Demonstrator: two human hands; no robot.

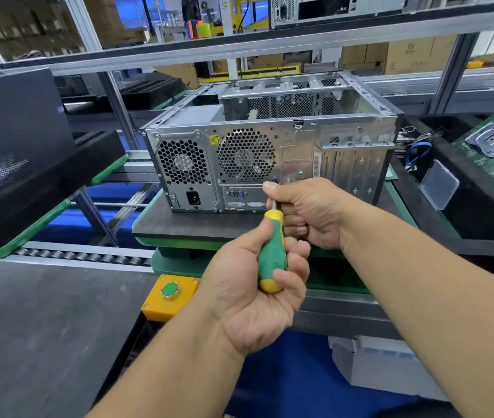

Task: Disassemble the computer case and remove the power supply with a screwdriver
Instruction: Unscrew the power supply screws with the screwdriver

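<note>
Left hand point(258, 279) grips screwdriver point(271, 257); right hand point(306, 212) fingers pinch its shaft before computer case point(270, 146).

A computer case point(270, 140) of bare, dull-shining sheet metal, perforated with honeycomb vents, sits on a matt black pad point(179, 224) with a slightly rough look. The screwdriver point(271, 254) has a smooth, glossy green-and-yellow plastic handle and a thin bright metal shaft. Nearby is a glossy green button point(169, 289) in a yellow plastic box.

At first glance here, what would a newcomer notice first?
Both hands at centre: the left hand grips a green-and-yellow screwdriver by the handle, the right hand pinches its shaft. Just behind stands the open metal computer case, rear panel facing the camera, on a dark pallet.
</note>
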